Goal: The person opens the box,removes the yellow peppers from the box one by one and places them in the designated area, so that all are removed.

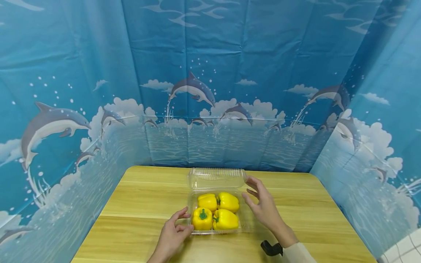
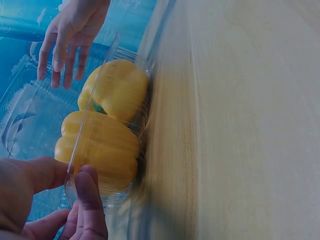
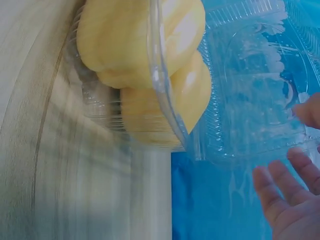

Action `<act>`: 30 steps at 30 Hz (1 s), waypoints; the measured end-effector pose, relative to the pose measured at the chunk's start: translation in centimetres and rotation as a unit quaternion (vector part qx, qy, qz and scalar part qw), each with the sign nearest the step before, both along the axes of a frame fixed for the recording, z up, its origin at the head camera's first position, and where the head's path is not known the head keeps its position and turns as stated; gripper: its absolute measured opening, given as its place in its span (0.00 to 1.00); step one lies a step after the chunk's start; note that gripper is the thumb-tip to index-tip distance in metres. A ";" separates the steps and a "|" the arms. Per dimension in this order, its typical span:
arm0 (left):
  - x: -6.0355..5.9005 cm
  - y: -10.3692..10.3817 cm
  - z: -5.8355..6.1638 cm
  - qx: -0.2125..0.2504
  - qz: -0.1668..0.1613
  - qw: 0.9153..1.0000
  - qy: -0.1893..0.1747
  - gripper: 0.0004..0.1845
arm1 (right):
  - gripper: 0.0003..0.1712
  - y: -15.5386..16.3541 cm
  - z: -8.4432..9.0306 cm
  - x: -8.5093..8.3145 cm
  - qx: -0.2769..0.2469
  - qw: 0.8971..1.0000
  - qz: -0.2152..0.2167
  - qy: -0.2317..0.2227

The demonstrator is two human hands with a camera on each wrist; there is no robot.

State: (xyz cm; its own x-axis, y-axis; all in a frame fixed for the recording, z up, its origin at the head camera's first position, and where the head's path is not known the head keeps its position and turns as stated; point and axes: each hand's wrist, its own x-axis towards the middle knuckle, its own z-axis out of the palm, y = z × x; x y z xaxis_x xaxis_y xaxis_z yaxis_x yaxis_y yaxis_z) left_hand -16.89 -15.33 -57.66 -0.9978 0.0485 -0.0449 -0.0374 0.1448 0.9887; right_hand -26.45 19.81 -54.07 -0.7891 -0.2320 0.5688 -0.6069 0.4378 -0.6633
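Several yellow bell peppers [image 1: 225,219] with green stems sit in a clear plastic clamshell container [image 1: 245,219] on the table. Its ribbed lid [image 1: 215,179] stands open, hinged along the far side. At the near left corner, my left hand [image 1: 172,232] pinches the container's rim [image 2: 80,137] between thumb and finger, as the left wrist view shows. My right hand [image 1: 264,206] is at the right side by the raised lid, fingers spread and loosely bent. In the right wrist view the right hand [image 3: 295,200] holds nothing; whether a fingertip touches the lid I cannot tell.
The container rests on a light wooden table [image 1: 144,204] with rounded far corners. Blue curtains [image 1: 217,146] printed with dolphins hang behind it and at both sides. A black object [image 1: 271,248] is by the right wrist. White tiles [image 1: 406,248] show at the lower right.
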 end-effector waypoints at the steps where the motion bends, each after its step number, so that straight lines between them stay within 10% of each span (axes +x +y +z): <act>1: 0.0 0.0 0.0 -0.001 -0.001 1.000 0.000 0.42 | 0.41 0.0 -0.1 -0.1 0.006 1.000 -0.001 -0.006; 30: 0.1 0.0 0.2 -0.013 -0.010 1.000 -0.005 0.42 | 0.60 0.0 -2.0 -2.4 0.059 0.995 -0.004 -0.083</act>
State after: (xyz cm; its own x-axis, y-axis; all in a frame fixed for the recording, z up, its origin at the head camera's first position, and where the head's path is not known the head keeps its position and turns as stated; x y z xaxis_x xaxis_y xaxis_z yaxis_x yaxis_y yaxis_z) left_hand -16.83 -15.30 -57.44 -0.9961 0.0676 -0.0564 -0.0440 0.1717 0.9842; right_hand -28.85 19.83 -56.10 -0.8719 -0.2825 0.4001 -0.4896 0.5238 -0.6971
